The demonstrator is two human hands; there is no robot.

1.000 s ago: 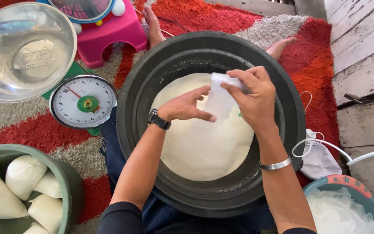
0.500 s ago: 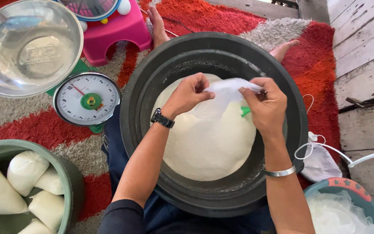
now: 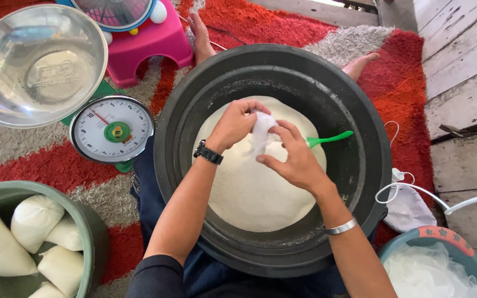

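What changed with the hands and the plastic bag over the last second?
Both hands came in closer together over the white mound: the left hand and right hand now pinch the clear plastic bag, bunched small between them where earlier it was stretched out wide. The green scoop handle now shows more fully beside the right hand. The black tub, the scale and the metal bowl stayed put.

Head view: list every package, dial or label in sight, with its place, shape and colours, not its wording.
Small clear plastic bag: crumpled between left hand and right hand, over the black tub.
Filled white bags: plump, in the green basin, bottom left.
Scale dial: round, white face, green centre, left of tub.
Embossed mark: in the steel bowl, top left.
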